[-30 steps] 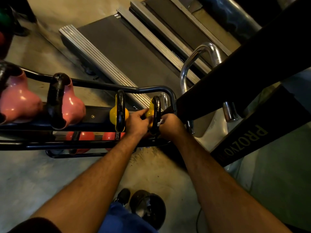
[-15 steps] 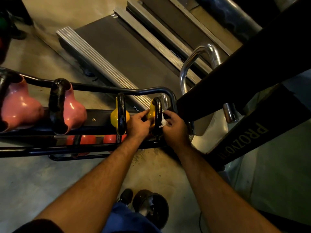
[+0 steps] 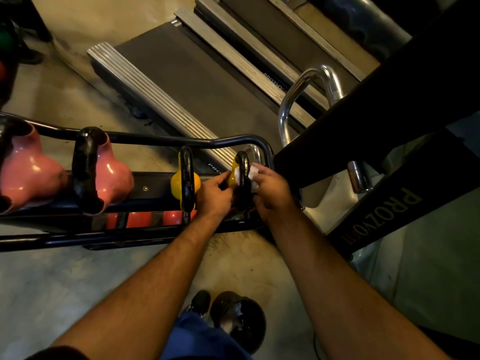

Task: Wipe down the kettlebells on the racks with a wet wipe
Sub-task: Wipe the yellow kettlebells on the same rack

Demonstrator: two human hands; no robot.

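Right hand (image 3: pixel 272 189) pinching wipe (image 3: pixel 253 175) against black handle of end yellow kettlebell (image 3: pixel 242 178); left hand (image 3: pixel 214 193) just beside, fingers curled on its body, steadying. Risk: wipe snagging or slipping off rough handle; bell rocking off rack (image 3: pixel 155 140) if pushed sideways

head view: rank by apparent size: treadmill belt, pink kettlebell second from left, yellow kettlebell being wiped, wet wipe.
1. treadmill belt
2. pink kettlebell
3. yellow kettlebell, partly hidden by both hands, so its true extent is unsure
4. wet wipe, bunched in the right hand
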